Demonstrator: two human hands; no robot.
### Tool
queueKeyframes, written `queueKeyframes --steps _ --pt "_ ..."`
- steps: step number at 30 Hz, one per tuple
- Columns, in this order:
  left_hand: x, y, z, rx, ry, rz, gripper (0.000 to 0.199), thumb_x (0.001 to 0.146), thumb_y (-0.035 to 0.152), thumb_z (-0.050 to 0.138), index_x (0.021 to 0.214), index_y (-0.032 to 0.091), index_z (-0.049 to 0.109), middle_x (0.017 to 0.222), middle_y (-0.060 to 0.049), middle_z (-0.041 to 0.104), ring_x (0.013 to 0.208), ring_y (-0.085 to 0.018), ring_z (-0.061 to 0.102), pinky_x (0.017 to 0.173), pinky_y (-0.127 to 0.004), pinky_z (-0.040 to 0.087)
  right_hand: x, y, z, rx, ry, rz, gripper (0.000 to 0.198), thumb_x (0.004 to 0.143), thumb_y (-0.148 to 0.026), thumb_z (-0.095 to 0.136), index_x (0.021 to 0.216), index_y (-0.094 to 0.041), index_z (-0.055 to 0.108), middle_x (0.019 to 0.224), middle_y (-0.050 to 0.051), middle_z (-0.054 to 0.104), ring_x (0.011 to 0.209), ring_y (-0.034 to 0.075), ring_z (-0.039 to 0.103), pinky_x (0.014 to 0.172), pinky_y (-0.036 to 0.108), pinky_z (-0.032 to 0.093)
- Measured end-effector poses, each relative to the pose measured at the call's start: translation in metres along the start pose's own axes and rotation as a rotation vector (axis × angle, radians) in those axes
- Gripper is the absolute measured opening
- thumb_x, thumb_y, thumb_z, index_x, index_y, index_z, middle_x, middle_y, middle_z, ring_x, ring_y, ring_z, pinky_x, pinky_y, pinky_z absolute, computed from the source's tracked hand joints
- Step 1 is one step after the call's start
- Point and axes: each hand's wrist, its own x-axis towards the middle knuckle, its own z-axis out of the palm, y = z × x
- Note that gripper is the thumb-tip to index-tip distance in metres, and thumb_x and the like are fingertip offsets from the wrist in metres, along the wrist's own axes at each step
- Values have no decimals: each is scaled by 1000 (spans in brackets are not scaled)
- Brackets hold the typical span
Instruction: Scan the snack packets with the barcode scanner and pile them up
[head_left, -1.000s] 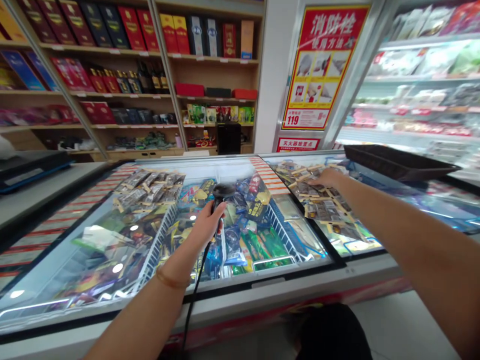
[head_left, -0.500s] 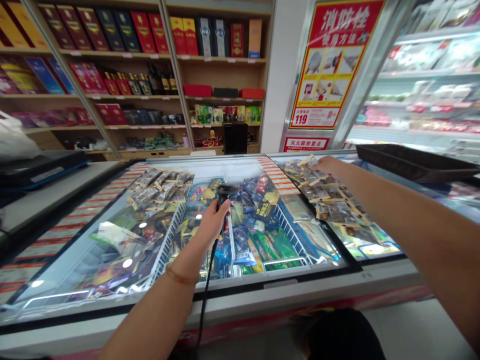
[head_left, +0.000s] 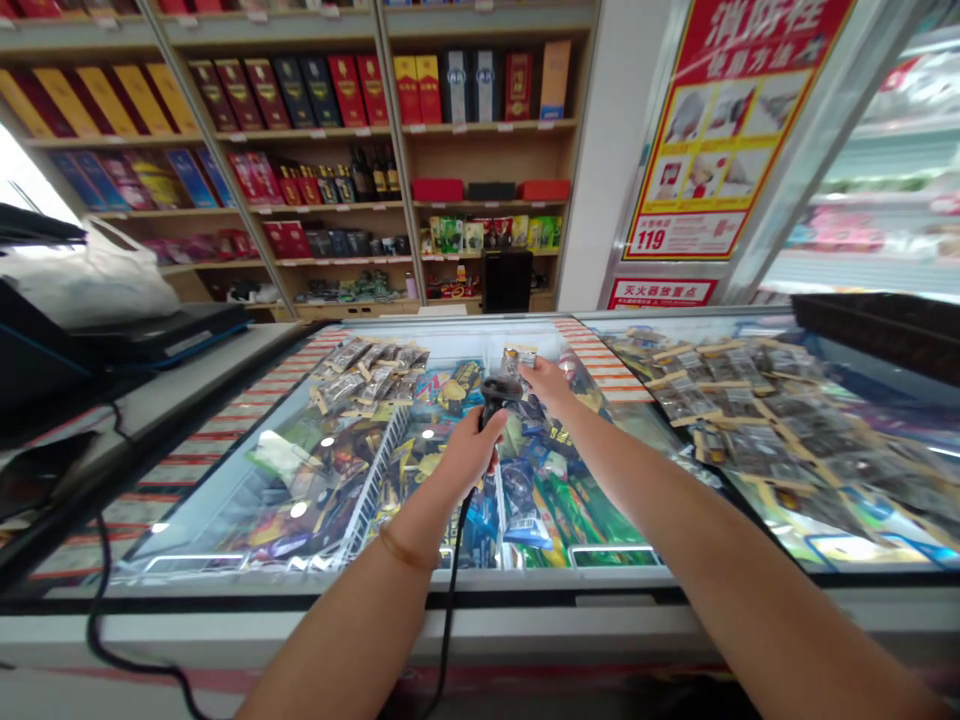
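Observation:
My left hand [head_left: 474, 452] is wrapped round the handle of a black barcode scanner [head_left: 501, 388], its cord hanging down towards me. Just beyond the scanner's head, my right hand [head_left: 547, 383] pinches a small clear packet [head_left: 519, 357] with dark contents. The packet is above the glass freezer lid, close to the scanner but apart from it. Similar packets [head_left: 367, 372] lie in a group on the lid to the left. A larger spread of such packets [head_left: 757, 420] covers the glass on the right.
Under the glass lid [head_left: 225, 490], bagged goods sit in white wire baskets [head_left: 375, 480]. A dark tray [head_left: 877, 335] stands at the right. On the left counter are a white plastic bag [head_left: 112, 275] and dark equipment [head_left: 172, 335]. Shelves of boxes [head_left: 322, 90] line the back wall.
My right hand has moved left from the packets on the right to near the scanner, now holding one packet. My left hand still holds the scanner. The view has shifted.

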Motion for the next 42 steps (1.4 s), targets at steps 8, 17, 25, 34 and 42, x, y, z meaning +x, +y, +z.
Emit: queueKeyframes --steps 8,17,25,34,42 --pt "-5 5 3 45 -32 -1 38 86 56 65 86 21 49 68 5 55 37 -8 47 36 -23 37 1 8 -8 149 -69 -5 61 69 -67 73 108 -21 64 89 5 76 79 22 70 66 30 54" --pt "-10 0 6 59 -89 12 46 81 63 70 91 21 54 70 3 58 39 -9 48 37 -23 36 -5 0 -7 90 -60 26 51 79 -66 68 107 -24 64 87 2 74 84 20 68 71 27 52" --pt "-10 3 5 84 -91 22 45 84 64 66 88 23 50 71 3 56 40 -9 48 38 -25 38 -2 3 -4 78 -45 -11 50 77 -65 68 100 -22 63 74 -1 63 66 14 57 59 22 43" --pt "-11 4 5 88 -103 25 46 83 66 66 86 23 49 69 4 56 39 -9 47 38 -24 37 -3 2 -3 109 -50 -18 53 76 -67 68 102 -22 63 78 1 68 70 17 62 61 24 46" --pt "-9 2 5 66 -80 4 47 81 66 68 87 22 50 69 4 58 39 -9 48 38 -25 38 2 10 -6 -51 10 -66 42 87 -62 62 99 -22 63 75 1 68 70 18 64 59 25 49"
